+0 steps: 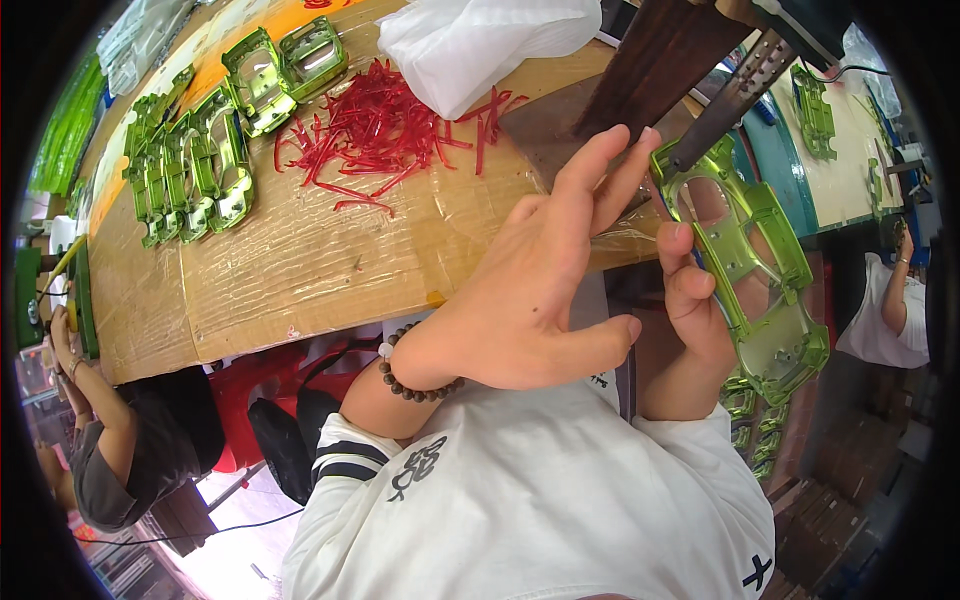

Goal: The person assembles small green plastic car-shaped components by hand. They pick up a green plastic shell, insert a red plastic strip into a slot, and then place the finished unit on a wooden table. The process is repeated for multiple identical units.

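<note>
The green frame [731, 252] is held at its left edge by the curled fingers of the right hand [703, 325], its upper end by the dark shaft [712, 128], right of the tabletop [300, 275]. On the left hand [540, 285], thumb and fingers are spread apart; whether the frame is touched cannot be told. It is judged light, stiff, slippery, breakable at thin ribs, best gripped by its side rails.
</note>
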`<act>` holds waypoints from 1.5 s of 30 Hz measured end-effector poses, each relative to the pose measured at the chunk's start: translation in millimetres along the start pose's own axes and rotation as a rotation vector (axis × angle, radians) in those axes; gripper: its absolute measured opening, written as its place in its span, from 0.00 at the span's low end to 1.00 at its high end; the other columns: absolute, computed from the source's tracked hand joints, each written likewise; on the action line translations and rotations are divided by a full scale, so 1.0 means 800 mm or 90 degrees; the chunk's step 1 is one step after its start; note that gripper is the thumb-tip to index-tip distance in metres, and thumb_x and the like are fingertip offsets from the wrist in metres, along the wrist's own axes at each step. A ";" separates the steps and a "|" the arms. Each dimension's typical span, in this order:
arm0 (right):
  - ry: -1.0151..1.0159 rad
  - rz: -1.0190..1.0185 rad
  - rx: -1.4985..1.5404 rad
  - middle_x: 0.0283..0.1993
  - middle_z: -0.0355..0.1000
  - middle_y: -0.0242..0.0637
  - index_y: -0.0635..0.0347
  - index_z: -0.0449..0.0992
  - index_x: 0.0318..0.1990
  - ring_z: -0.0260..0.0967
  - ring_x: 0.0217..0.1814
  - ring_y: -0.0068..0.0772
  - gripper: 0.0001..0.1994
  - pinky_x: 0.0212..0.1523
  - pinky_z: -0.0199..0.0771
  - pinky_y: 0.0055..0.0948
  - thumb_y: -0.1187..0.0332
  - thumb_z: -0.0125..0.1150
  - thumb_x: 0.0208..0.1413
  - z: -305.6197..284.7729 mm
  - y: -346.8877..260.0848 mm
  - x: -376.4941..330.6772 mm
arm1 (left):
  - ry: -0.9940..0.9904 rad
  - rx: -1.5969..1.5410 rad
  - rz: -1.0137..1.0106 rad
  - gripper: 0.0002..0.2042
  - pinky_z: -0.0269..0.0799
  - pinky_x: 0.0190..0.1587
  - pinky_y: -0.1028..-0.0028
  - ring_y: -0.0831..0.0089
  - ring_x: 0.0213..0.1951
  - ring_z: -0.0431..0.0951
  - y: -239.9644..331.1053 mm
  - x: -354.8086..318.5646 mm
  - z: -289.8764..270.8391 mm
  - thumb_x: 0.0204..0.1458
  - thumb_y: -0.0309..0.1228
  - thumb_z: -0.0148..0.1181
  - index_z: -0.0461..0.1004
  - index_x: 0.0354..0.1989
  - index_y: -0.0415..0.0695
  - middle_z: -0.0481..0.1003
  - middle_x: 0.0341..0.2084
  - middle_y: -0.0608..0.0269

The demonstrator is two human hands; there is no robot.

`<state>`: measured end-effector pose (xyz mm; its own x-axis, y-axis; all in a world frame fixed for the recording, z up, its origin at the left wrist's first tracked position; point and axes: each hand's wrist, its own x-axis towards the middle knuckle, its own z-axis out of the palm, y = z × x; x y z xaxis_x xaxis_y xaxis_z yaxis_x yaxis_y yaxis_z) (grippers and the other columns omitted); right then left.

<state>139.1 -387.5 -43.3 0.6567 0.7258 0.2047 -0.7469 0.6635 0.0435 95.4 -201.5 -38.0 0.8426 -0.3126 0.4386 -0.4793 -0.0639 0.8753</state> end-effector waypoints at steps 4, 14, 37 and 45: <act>-0.007 -0.002 -0.012 0.62 0.48 0.52 0.62 0.50 0.60 0.48 0.60 0.64 0.26 0.51 0.67 0.48 0.58 0.43 0.57 0.000 -0.001 0.000 | -0.010 0.021 -0.008 0.45 0.48 0.53 0.66 0.58 0.60 0.54 0.000 0.001 -0.001 0.35 0.32 0.56 0.33 0.60 0.34 0.48 0.61 0.48; 0.048 0.005 -0.148 0.64 0.45 0.46 0.61 0.49 0.60 0.48 0.60 0.60 0.27 0.54 0.62 0.49 0.53 0.35 0.59 0.003 -0.013 -0.022 | 0.072 -0.206 -0.055 0.43 0.48 0.54 0.68 0.61 0.58 0.55 0.002 -0.008 -0.006 0.37 0.26 0.53 0.33 0.62 0.41 0.44 0.62 0.52; 0.538 -0.416 -2.208 0.50 0.64 0.52 0.66 0.64 0.50 0.63 0.51 0.48 0.23 0.50 0.62 0.36 0.61 0.55 0.50 -0.029 -0.546 0.046 | 0.228 0.140 -0.041 0.21 0.55 0.54 0.69 0.67 0.56 0.60 0.070 -0.092 -0.090 0.44 0.24 0.51 0.62 0.51 0.42 0.60 0.54 0.55; 0.484 -0.964 -2.106 0.45 0.67 0.50 0.68 0.66 0.46 0.62 0.48 0.49 0.25 0.48 0.62 0.37 0.54 0.54 0.51 0.018 -0.519 0.015 | 0.645 0.724 -0.294 0.14 0.68 0.43 0.68 0.58 0.41 0.73 0.047 -0.145 -0.422 0.47 0.34 0.50 0.72 0.41 0.45 0.71 0.42 0.50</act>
<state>455.7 -657.1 -45.0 0.4093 0.2323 0.8823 0.1693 -0.9696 0.1767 62.3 152.2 13.0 0.5468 0.6358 0.5448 0.3177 -0.7595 0.5676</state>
